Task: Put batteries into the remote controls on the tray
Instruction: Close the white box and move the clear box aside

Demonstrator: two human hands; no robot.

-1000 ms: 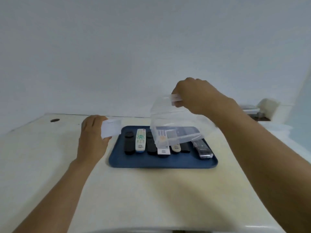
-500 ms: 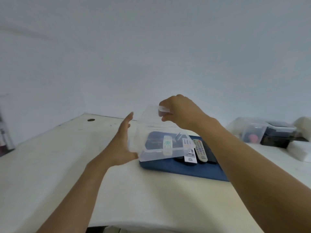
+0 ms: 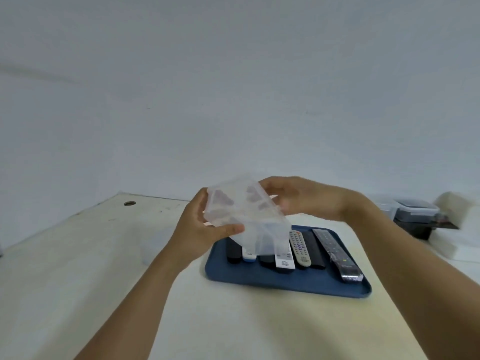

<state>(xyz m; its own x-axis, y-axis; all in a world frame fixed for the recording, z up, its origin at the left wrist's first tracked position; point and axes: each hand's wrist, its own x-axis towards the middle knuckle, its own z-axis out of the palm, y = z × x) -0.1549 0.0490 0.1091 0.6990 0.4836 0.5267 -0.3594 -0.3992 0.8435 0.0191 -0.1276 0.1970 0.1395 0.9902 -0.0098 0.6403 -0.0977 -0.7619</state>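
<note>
Both hands are up: the left hand (image 3: 201, 229) and right hand (image 3: 293, 197) each have their grip clamped on a clear plastic box (image 3: 246, 216), held tilted above the blue tray (image 3: 285, 281). Seven or so remote controls (image 3: 300, 248) lie side by side on it. No batteries visible; likely she's opening the box to fetch them. Pale surface (image 3: 78, 255), bare white wall (image 3: 233, 87), containers (image 3: 413, 211) far right.

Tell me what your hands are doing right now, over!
Both hands, left and right, hold clear box above tray. Remotes untouched. Box hides some remotes.
</note>
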